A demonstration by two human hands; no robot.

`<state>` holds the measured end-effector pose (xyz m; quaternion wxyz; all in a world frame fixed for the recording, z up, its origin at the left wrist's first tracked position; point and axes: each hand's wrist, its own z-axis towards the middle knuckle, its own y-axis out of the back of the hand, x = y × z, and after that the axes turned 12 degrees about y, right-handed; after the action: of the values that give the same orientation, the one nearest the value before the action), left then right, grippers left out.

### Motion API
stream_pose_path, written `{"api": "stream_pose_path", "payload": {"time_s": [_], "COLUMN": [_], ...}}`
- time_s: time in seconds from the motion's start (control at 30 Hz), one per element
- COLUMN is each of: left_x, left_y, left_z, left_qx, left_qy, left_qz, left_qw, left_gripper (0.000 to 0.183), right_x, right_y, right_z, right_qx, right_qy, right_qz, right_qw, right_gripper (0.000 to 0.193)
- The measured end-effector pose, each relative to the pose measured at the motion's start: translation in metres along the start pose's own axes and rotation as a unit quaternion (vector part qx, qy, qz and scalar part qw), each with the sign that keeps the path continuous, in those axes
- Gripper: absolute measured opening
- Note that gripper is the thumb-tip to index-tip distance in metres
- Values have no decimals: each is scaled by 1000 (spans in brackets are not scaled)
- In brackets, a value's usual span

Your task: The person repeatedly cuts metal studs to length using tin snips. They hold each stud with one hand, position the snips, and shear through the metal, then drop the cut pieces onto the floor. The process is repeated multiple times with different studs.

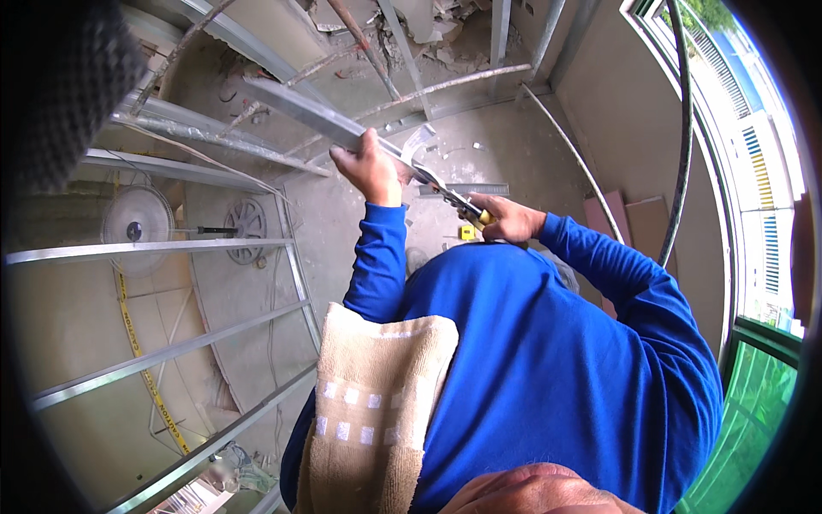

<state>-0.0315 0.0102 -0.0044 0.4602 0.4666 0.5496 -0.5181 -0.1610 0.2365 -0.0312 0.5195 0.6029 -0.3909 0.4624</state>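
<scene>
Our left hand (375,176) grips a long silver metal channel (315,120); our right hand (514,220) clasps yellow-handled metal snips (452,198) at its near end, apparently cutting; squeezing likely follows.

Head-worn fisheye, steeply down onto nearby hands (375,171) (514,219)

Bright-blue long-sleeved top (556,343), wrinkled sleeves (377,257); tan textured towel (377,355), rows of pale squares (351,395).

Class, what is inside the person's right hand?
The right hand grips a tool's yellow-and-black handle. The hand covers part of that handle, so its full shape cannot be seen.
</scene>
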Motion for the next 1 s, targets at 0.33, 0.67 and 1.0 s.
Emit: {"api": "stream_pose_path", "payload": {"time_s": [0.33, 0.67, 1.0], "left_x": [-13, 70, 104], "left_y": [14, 31, 78], "left_z": [-5, 18, 48], "left_qx": [41, 43, -38], "left_qy": [226, 213, -1], "left_qz": [-97, -38, 215], "left_qw": [968, 975, 976], "left_gripper": [40, 38, 58], "right_x": [-12, -11, -13], "right_y": [13, 10, 39], "right_z": [2, 17, 36], "right_qx": [-78, -116, -20], "right_qy": [-12, -20, 188], "right_qz": [-117, -255, -344], "right_qw": [990, 960, 919], "right_gripper": [84, 72, 72]}}
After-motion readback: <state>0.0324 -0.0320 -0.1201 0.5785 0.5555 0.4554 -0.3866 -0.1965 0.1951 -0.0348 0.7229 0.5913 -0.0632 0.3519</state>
